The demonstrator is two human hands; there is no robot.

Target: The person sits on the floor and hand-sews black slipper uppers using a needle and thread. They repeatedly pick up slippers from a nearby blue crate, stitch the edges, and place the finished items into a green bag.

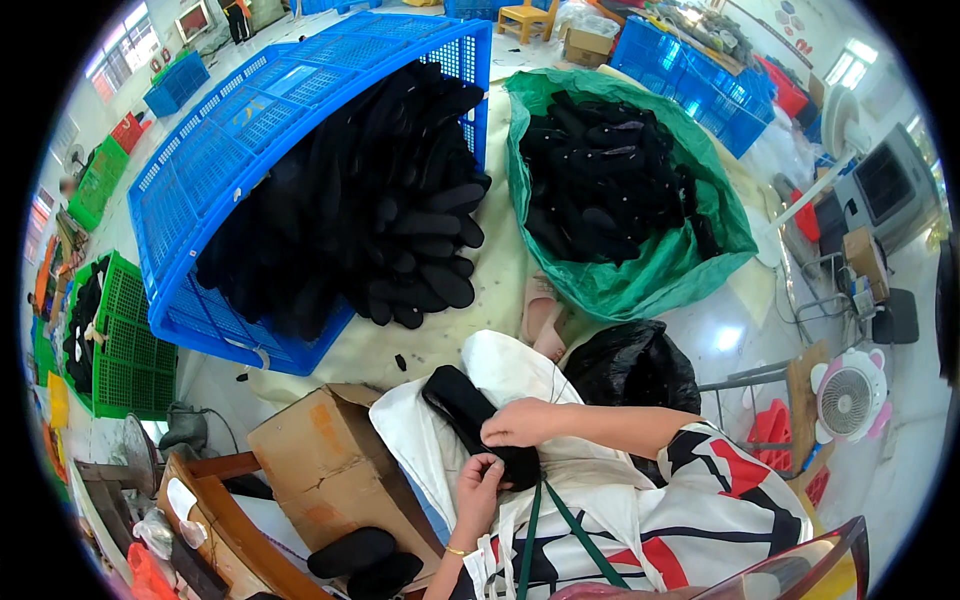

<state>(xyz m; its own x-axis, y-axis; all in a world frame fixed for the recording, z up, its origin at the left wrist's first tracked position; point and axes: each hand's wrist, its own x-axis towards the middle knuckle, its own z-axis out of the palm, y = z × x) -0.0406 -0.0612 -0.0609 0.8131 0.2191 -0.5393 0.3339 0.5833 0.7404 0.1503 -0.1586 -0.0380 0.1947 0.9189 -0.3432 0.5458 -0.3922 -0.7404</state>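
A black slipper-shaped cloth piece [462,408] lies across the white cloth on my lap. My left hand [480,482] is closed, thumb and fingertips pinching at the near end of the piece. Just above it, my right hand [520,424] is closed in a pinch over the piece's right edge. What the right fingertips hold is too small to make out. Ahead, a tipped blue crate [210,190] spills a heap of similar black pieces [370,190]. Beside it, a green sack [620,285] holds more black pieces [610,180].
At my left stands an open cardboard box [320,460], with two black pieces [365,558] near its lower side. A black plastic bag [640,370] sits right of my lap. Farther right are a small white fan [848,395] and a metal-framed stand. Green crates [130,340] stand left.
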